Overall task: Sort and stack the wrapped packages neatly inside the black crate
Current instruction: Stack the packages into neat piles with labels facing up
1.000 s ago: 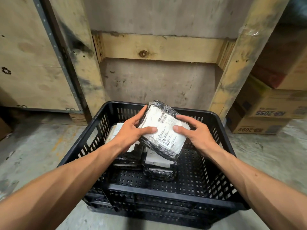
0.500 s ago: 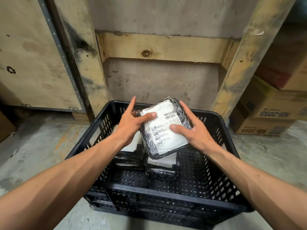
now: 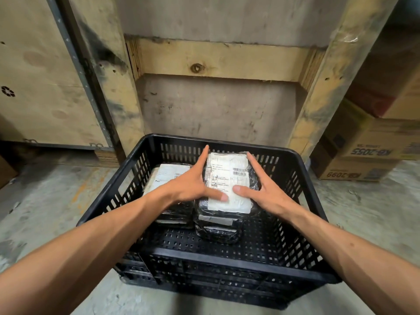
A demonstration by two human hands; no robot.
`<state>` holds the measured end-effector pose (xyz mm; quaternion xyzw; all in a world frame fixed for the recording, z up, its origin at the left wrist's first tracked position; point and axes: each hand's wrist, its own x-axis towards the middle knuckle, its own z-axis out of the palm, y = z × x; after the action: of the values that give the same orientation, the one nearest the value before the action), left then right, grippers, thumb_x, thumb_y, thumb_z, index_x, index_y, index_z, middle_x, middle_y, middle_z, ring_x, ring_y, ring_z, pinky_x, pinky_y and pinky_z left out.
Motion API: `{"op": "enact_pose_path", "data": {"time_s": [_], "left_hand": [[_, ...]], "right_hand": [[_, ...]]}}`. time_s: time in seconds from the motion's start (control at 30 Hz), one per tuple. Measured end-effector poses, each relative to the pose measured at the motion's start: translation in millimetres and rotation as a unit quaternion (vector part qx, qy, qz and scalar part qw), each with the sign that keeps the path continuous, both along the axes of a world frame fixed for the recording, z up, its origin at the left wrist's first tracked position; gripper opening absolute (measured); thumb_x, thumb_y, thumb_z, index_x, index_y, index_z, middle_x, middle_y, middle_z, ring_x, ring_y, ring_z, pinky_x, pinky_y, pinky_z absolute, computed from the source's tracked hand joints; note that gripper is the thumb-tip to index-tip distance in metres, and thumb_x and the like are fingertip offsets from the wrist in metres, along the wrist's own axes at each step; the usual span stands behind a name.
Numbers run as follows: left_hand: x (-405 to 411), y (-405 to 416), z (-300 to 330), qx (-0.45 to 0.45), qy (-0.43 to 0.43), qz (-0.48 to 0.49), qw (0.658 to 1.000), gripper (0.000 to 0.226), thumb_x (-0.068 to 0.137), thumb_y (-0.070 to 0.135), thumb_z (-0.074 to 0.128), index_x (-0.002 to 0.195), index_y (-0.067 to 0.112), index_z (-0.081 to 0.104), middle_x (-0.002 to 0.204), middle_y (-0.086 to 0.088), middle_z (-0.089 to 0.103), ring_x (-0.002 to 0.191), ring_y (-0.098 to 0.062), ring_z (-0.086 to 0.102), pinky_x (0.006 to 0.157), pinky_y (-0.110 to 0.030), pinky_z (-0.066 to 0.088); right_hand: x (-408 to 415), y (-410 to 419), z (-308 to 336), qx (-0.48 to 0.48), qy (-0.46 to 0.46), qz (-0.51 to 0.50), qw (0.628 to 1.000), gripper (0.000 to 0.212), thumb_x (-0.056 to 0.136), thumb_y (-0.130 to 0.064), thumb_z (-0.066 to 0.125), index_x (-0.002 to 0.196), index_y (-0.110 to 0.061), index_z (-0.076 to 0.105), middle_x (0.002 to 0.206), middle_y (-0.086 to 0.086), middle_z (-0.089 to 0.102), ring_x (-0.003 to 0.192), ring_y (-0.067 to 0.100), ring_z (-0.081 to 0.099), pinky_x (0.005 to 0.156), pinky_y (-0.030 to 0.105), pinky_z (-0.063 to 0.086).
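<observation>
Setting: concrete floor (image 3: 363, 214) with a grey wall and wooden beams (image 3: 218, 60) behind; I see cardboard boxes (image 3: 363, 155) stacked at the right and a plywood panel (image 3: 41, 87) at the left.
Left hand: my view has the left hand (image 3: 191, 185) reaching into the crate, palm down, fingers spread flat along the left edge of the top package (image 3: 229, 180), thumb lying across its white label.
Right hand: the right hand (image 3: 268, 194) mirrors it on the package's right edge, fingers straight and pointing away, thumb on the label close to the left thumb.
Grip: both hands are splayed wide and press the package between them; neither is curled around it.
Crate: the black crate (image 3: 227, 258) sits on the floor, slotted walls, perforated bottom, its near half bare.
Contents: the top package rests on a right-hand stack (image 3: 218, 226) of wrapped packages near the crate's middle; a second stack (image 3: 168, 176) stands just beside it on the left, touching or nearly so.
Wrapping: dark shiny film with white printed labels and a barcode.
Hard to tell: I cannot count the packages in either stack; the left forearm (image 3: 113, 235) covers much of the left one, and the label print is too small to read.
Cut off: both forearms leave the bottom corners of the view.
</observation>
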<state>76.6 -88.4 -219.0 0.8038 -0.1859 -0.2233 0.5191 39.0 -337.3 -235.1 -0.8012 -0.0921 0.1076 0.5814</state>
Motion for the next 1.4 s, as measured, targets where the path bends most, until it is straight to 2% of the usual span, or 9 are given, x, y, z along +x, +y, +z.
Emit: {"op": "enact_pose_path", "data": {"time_s": [0.13,0.3,0.47,0.67,1.07,1.17,1.3,1.37,1.4], "left_hand": [[1.1,7.2,-1.9,0.118,-0.008,-0.064,0.991,0.164,0.051,0.044,0.098,0.153,0.034,-0.03,0.169,0.004,0.011,0.141,-0.005,0.024,0.115,-0.024,0.017],[5.4,-1.3,-2.1,0.152,-0.007,-0.046,0.987,0.156,0.06,0.028,0.098,0.155,0.028,-0.027,0.167,0.001,0.02,0.141,-0.009,0.03,0.113,-0.02,0.019],[13.7,-15.0,-5.1,0.192,0.009,-0.041,0.98,0.146,0.067,0.018,0.093,0.157,0.021,-0.022,0.167,-0.008,0.018,0.15,-0.028,0.025,0.123,-0.036,0.013],[30.7,-21.1,-14.6,0.246,0.02,-0.04,0.968,0.143,0.068,0.019,0.093,0.158,0.016,-0.018,0.16,-0.01,0.037,0.145,-0.033,0.036,0.123,-0.044,0.023],[51.2,-21.7,-17.8,0.482,-0.133,-0.1,0.861,0.126,0.046,0.078,0.077,0.146,0.011,0.04,0.116,-0.007,0.057,0.111,-0.029,0.052,0.106,-0.043,0.045],[48.8,-15.7,-18.9,0.536,-0.173,-0.157,0.811,0.125,0.055,0.088,0.054,0.153,0.012,0.035,0.164,-0.023,0.019,0.151,-0.044,0.011,0.124,-0.052,0.014],[43.0,3.9,-37.3,0.482,-0.125,-0.195,0.845,0.11,0.084,0.079,0.036,0.157,0.018,-0.019,0.162,-0.018,-0.025,0.15,-0.033,-0.024,0.122,-0.047,-0.009],[36.1,13.7,-50.7,0.473,-0.163,-0.199,0.842,0.099,0.084,0.083,0.013,0.152,0.025,-0.03,0.158,-0.014,-0.036,0.145,-0.026,-0.035,0.119,-0.048,-0.02],[33.5,17.0,-56.2,0.471,-0.179,-0.195,0.841,0.095,0.083,0.083,0.006,0.151,0.028,-0.032,0.157,-0.012,-0.038,0.144,-0.023,-0.038,0.119,-0.051,-0.022]], "right_hand": [[1.9,-0.6,-8.3,-0.01,0.038,0.02,0.999,0.112,0.086,-0.026,0.083,0.162,-0.044,0.004,0.135,-0.035,0.05,0.119,-0.017,0.056,0.092,0.006,0.046],[7.0,5.1,-12.4,-0.074,0.046,-0.003,0.996,0.108,0.092,-0.025,0.076,0.163,-0.034,-0.004,0.139,-0.029,0.047,0.113,-0.018,0.056,0.082,-0.005,0.039],[15.5,9.6,-21.4,-0.158,0.039,-0.051,0.985,0.103,0.094,-0.03,0.074,0.162,-0.032,-0.003,0.143,-0.01,0.054,0.124,0.011,0.054,0.1,0.017,0.041],[32.5,15.4,-32.7,-0.217,0.05,-0.093,0.97,0.094,0.091,-0.032,0.076,0.163,-0.029,0.016,0.144,-0.002,0.059,0.111,0.011,0.055,0.093,0.023,0.045],[48.2,23.4,-32.9,-0.264,0.076,-0.072,0.959,0.095,0.089,-0.038,0.077,0.163,-0.028,0.018,0.144,-0.002,0.059,0.104,0.01,0.055,0.088,0.022,0.044],[53.2,26.1,-29.9,-0.283,0.085,-0.066,0.953,0.094,0.089,-0.04,0.077,0.163,-0.027,0.02,0.145,-0.001,0.058,0.104,0.009,0.052,0.089,0.021,0.041],[44.4,33.0,-29.3,-0.299,0.075,-0.046,0.95,0.086,0.098,-0.041,0.065,0.164,-0.027,0.01,0.147,-0.002,0.055,0.108,0.012,0.054,0.09,0.021,0.042],[33.9,36.4,-40.0,-0.329,0.061,-0.005,0.942,0.074,0.108,-0.043,0.042,0.164,-0.027,-0.003,0.166,0.0,0.02,0.137,0.032,0.046,0.11,0.034,0.039],[28.9,37.2,-46.3,-0.35,0.046,0.01,0.935,0.068,0.109,-0.045,0.03,0.163,-0.029,-0.009,0.168,0.0,-0.016,0.153,0.042,0.016,0.124,0.044,0.019]]}}
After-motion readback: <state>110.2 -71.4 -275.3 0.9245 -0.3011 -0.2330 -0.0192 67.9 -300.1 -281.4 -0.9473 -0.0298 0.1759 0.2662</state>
